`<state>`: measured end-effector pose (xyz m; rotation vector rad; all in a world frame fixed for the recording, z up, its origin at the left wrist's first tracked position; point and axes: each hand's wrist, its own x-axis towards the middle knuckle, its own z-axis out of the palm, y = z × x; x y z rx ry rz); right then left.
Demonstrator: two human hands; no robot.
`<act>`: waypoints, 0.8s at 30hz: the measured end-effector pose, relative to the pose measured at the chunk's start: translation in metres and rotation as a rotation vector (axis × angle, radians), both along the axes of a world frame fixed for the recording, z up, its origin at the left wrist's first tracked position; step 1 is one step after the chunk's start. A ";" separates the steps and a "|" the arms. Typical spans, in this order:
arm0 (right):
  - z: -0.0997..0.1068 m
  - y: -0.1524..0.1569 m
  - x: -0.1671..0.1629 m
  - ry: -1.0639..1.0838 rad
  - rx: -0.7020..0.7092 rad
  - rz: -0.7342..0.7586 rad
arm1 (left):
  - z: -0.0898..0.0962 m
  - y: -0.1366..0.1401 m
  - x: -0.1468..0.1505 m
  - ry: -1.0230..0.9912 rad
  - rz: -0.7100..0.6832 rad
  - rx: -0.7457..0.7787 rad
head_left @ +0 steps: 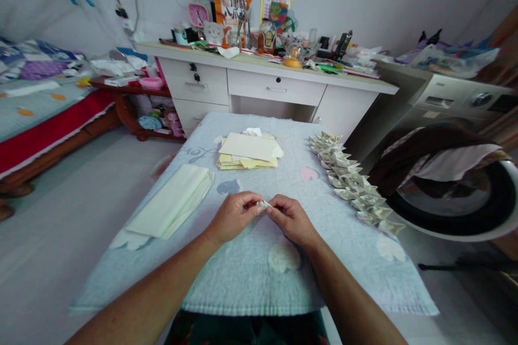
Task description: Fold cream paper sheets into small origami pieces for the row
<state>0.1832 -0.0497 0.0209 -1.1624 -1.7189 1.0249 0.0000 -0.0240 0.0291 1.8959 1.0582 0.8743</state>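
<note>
Small paper [264,204] pinched between two hands

In the head view, the left hand [234,216] held the small paper at its left end, its fingers [254,209] clamped on it with thumb and forefinger. The right hand [292,221] gripped the other end likewise, thumb toward the wearer. Only a bit of the piece, pale with dark marks, showed between the two hands; the rest was hidden. It was over the middle of the tabletop [279,123], which wore a pale blue cloth [251,291]. Whether the paper touched the cloth could not be told.

Left of the hands, pale green sheets [172,202] lay at a slant. Beyond the hands sat a stack [249,148] of cream and yellow paper, slightly askew. On the right, pointed paper shapes [352,180] stood packed in a long band, from the far side toward the near right corner.

Behind the tabletop stood white drawers [279,86], topped by clutter, including a jar [267,38] and an orange bag [229,5]. A bed [44,113] was at left, and a washer [457,99] with its door open at right.
</note>
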 end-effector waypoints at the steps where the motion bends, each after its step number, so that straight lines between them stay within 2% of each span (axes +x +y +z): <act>1: 0.000 0.000 0.000 0.013 -0.002 -0.001 | 0.000 -0.001 0.000 0.000 0.001 -0.003; 13: -0.002 0.002 -0.001 0.067 0.016 -0.049 | -0.001 -0.001 0.002 -0.087 -0.021 -0.050; 18: -0.002 0.001 0.000 0.067 0.006 -0.081 | -0.003 0.001 0.001 -0.048 -0.036 -0.101; 24: 0.002 0.000 -0.003 0.065 -0.005 -0.027 | -0.003 0.002 0.000 -0.031 -0.033 -0.034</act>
